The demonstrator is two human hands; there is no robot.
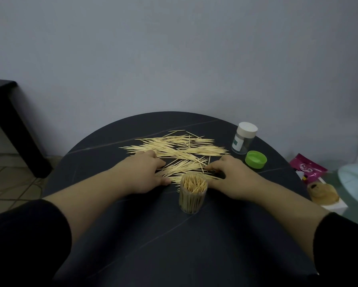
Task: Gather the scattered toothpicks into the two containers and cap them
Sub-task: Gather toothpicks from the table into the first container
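Toothpicks (178, 150) strewn across the middle of the round dark table (174, 245), nearest ones just behind the open container (192, 193). Left hand (145, 172) lies loose and spread on the pile's near-left edge. Right hand (232, 177) has its fingers bent onto the near-right edge; whether it pinches any sticks, cannot tell. Judged: the hands bracket the pile to rake it together. Open container stands between the wrists, packed with sticks, handy for loading. Green cap (256, 159) lies hollow-up beside the white-capped container (243, 139). Its teal label is unreadable.
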